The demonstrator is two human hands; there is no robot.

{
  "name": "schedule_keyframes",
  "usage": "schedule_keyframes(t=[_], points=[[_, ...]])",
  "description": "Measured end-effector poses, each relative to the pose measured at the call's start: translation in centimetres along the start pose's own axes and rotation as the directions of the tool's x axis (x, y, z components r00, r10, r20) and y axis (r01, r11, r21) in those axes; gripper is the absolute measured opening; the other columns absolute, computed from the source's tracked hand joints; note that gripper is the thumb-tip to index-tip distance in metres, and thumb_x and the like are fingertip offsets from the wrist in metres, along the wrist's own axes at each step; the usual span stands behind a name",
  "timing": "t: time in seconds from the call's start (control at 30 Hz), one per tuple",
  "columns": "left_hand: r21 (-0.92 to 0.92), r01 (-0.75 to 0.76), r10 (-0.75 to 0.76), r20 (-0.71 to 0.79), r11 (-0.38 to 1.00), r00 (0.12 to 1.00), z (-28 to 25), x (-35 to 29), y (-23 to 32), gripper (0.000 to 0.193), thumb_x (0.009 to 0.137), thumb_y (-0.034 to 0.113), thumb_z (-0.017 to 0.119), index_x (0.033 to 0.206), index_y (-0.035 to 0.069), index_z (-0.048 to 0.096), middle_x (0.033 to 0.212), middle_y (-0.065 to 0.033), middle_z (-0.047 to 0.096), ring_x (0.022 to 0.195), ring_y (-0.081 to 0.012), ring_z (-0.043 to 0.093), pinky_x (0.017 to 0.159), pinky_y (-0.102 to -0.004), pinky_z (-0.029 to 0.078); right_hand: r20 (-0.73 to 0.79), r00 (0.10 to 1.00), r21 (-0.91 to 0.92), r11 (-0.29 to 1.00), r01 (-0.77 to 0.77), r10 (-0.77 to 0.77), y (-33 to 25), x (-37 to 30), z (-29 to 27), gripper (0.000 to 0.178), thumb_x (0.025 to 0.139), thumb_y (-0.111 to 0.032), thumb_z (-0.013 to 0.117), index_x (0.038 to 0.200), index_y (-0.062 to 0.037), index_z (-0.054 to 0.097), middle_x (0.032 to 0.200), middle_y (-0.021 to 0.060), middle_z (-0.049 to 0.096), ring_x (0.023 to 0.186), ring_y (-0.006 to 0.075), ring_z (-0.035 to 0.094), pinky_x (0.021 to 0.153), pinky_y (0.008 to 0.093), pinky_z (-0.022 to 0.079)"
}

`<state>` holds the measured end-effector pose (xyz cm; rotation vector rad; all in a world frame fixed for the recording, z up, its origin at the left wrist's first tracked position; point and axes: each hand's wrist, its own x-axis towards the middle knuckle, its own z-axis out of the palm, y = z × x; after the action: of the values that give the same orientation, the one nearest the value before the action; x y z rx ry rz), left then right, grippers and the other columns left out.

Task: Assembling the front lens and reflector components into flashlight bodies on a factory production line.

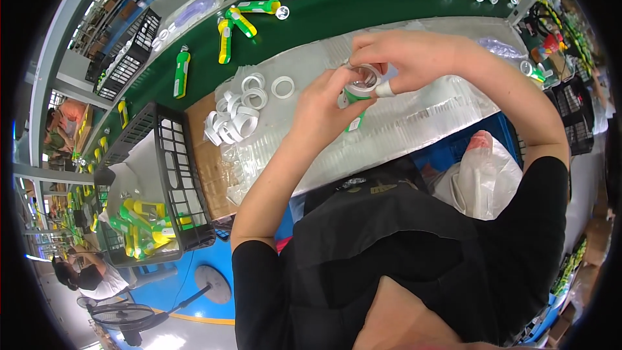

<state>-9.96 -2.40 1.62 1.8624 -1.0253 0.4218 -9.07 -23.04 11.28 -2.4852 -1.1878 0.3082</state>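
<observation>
The left hand (324,107) and right hand (414,61) are grasping a green flashlight (357,95) with their fingers. White rings (244,124) are lying left of the flashlight.

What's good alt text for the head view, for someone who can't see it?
The left hand and right hand both grip a green flashlight near its head, over a plastic-covered worktop. Loose white rings lie to the left; more flashlights lie beyond, on a green surface.

Black pedestal fan (129,317) on blue floor (214,310), co-worker (103,282) near it, white plastic bag (484,181) at right.
</observation>
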Motion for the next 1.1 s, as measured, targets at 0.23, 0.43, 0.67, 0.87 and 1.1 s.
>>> schedule_keyframes(t=[0.23, 0.43, 0.67, 0.87, 1.1], points=[[-0.022, -0.032, 0.032, -0.009, 0.999, 0.999, 0.6, 0.4, -0.9, 0.037, 0.070, 0.015, 0.082, 0.100, 0.011, 0.061, 0.088, -0.0090, 0.064, 0.077, -0.0289, 0.064, 0.064, -0.0390, 0.051, -0.024, 1.000, -0.039, 0.999, 0.005, -0.006, 1.1, 0.1, 0.3, 0.028, 0.074, -0.012, 0.072, 0.095, -0.0023, 0.057, 0.088, 0.0096, 0.053, 0.076, 0.0253, 0.058, 0.064, 0.0362, 0.047], [0.026, 0.027, -0.028, 0.012, 0.999, 1.000, 0.5, 0.2, -1.2, 0.039, 0.069, 0.013, 0.083, 0.101, 0.010, 0.063, 0.087, -0.0083, 0.064, 0.075, -0.0252, 0.064, 0.062, -0.0361, 0.051, -0.160, 0.914, -0.003, 0.926, -0.377, 0.372, -0.3, 0.8, 2.1, 0.041, 0.074, -0.034, 0.079, 0.085, -0.0013, 0.057, 0.067, 0.0102, 0.057, 0.057, 0.0273, 0.055, 0.054, 0.0379, 0.045], [-0.012, 0.031, -0.031, -0.025, 0.999, 0.999, 0.4, 0.6, -1.8, 0.039, 0.069, 0.011, 0.084, 0.101, 0.009, 0.063, 0.089, -0.0078, 0.067, 0.072, -0.0220, 0.064, 0.062, -0.0328, 0.053, -0.364, 0.908, -0.086, 0.978, 0.190, -0.208, 2.6, 1.4, 1.9, 0.051, 0.076, -0.050, 0.073, 0.088, -0.0034, 0.056, 0.072, 0.0113, 0.059, 0.065, 0.0290, 0.059, 0.057, 0.0404, 0.045], [-0.040, 0.028, -0.030, -0.032, 0.999, 0.999, 0.6, 0.6, -2.3, 0.038, 0.068, 0.012, 0.082, 0.100, 0.014, 0.062, 0.081, -0.0073, 0.062, 0.072, -0.0278, 0.063, 0.061, -0.0389, 0.051, -0.087, 0.886, -0.224, 0.858, -0.462, 0.455, -1.3, 2.0, 0.9, 0.045, 0.081, -0.044, 0.069, 0.098, -0.0035, 0.060, 0.091, 0.0119, 0.063, 0.079, 0.0307, 0.063, 0.068, 0.0398, 0.050], [-0.191, 0.019, -0.037, -0.091, 0.981, 0.995, 1.2, -1.1, -3.3, 0.081, 0.066, 0.017, 0.089, 0.133, 0.005, 0.046, 0.113, -0.0160, 0.065, 0.099, -0.0291, 0.067, 0.084, -0.0370, 0.054, -0.352, 0.936, -0.048, 0.999, 0.013, -0.030, 0.8, 0.1, 3.0, 0.036, 0.082, -0.030, 0.074, 0.099, -0.0027, 0.057, 0.087, 0.0109, 0.056, 0.069, 0.0258, 0.058, 0.056, 0.0367, 0.045]])
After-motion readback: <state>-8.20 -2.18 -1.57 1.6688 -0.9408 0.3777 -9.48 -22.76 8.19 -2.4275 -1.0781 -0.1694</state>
